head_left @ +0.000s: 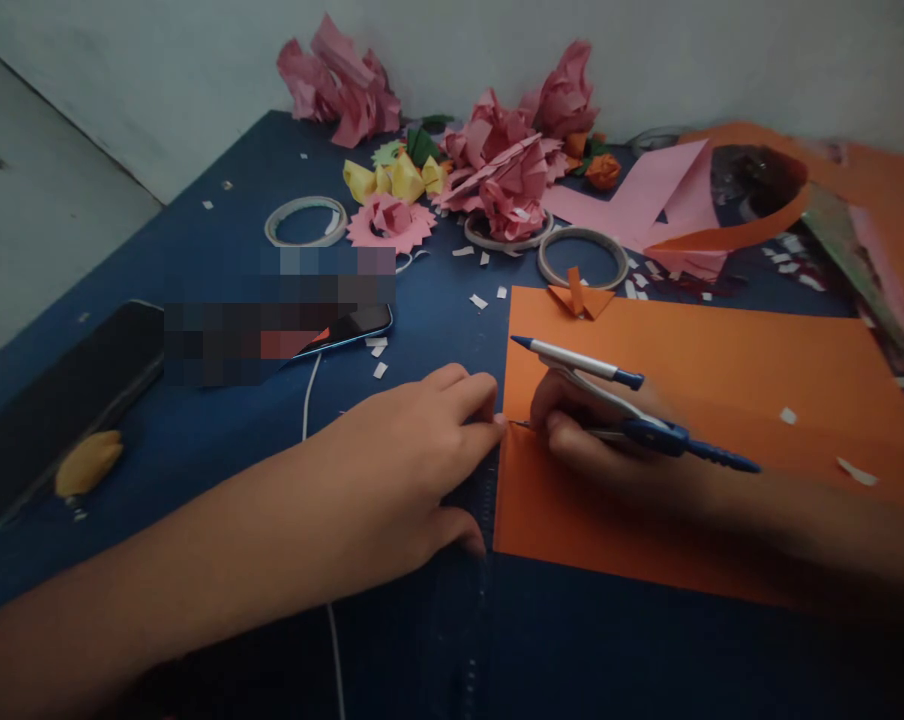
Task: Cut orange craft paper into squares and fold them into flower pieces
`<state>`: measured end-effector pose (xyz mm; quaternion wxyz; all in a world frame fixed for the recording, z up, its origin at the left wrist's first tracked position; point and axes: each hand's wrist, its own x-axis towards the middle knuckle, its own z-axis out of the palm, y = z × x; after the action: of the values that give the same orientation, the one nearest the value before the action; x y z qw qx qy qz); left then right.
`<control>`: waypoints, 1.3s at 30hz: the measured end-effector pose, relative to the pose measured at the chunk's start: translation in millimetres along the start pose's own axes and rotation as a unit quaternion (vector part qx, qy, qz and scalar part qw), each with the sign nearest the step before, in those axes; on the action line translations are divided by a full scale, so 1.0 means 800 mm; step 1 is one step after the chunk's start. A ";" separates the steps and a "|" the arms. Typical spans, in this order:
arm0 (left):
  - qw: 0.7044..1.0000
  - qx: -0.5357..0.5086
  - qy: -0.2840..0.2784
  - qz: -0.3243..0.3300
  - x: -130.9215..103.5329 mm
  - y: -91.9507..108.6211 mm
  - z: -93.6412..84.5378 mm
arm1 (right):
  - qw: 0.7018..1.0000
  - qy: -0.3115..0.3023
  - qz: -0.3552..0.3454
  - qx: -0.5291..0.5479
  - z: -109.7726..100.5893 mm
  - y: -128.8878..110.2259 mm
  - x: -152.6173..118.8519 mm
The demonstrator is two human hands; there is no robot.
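Note:
My right hand (594, 430) is closed around a drawing compass (654, 434) with a blue hinge and handle. A silver and blue pen (579, 362) is fixed to one leg. The compass is tilted low over an orange sheet of paper (722, 370), its point near the left edge. My left hand (452, 440) rests on the table beside that edge, fingers bent and thumb apart. Its index fingertip meets the paper's edge by the compass point. Under and below it runs what looks like a clear ruler (471, 680) with faint markings, partly hidden by the hand.
A folded orange piece (577, 297) lies on the sheet's top edge. Behind are tape rolls (583, 258), pink paper flowers (497, 150), yellow paper pieces (403, 180) and pink strips (669, 195). A dark phone (69, 410), a yellow object (90, 463) and a white cable (311, 395) lie left.

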<state>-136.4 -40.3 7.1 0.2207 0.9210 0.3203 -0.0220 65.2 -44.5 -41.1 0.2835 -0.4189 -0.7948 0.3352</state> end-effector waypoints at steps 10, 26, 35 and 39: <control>1.000 0.021 0.000 0.015 -0.001 0.001 0.003 | 0.999 -0.047 0.016 -0.005 -0.008 -0.010 0.010; 0.999 0.044 0.002 0.029 0.001 0.002 0.007 | 0.993 -0.112 0.015 0.045 -0.008 -0.023 0.015; 0.998 0.054 0.019 0.032 0.001 0.002 0.009 | 0.991 -0.124 -0.034 0.048 -0.009 -0.022 0.009; 0.998 0.046 0.028 0.038 0.000 0.003 0.009 | 0.993 -0.106 -0.060 0.003 -0.010 -0.024 0.009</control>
<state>-134.3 -44.8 1.6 0.1693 0.9419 0.2900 -0.0022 58.1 -43.9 -20.4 0.2183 -0.3319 -0.8431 0.3624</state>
